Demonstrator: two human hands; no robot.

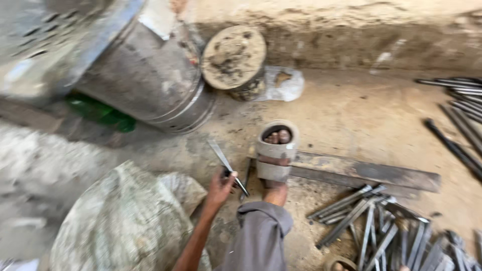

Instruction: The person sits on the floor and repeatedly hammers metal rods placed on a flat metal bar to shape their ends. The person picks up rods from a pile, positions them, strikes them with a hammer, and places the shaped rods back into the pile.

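My left hand (220, 188) reaches forward over the dirt floor, shut on a thin flat metal strip (220, 153) with a slanted tip that points up and to the left. Just right of the hand, my foot in a grey sandal (273, 155) stands on the end of a long flat metal bar (366, 173) lying on the ground. A grey trouser leg (261, 236) covers the shin below it. My right hand is out of view.
A big metal drum (150, 70) lies at the upper left with a green bottle (103, 114) under it. A dusty round can (234, 56) and a plastic bag (286, 83) sit behind. A grey sack (125, 221) lies at the lower left. Short metal strips (381, 231) are piled at the lower right, dark rods (462, 120) at the far right.
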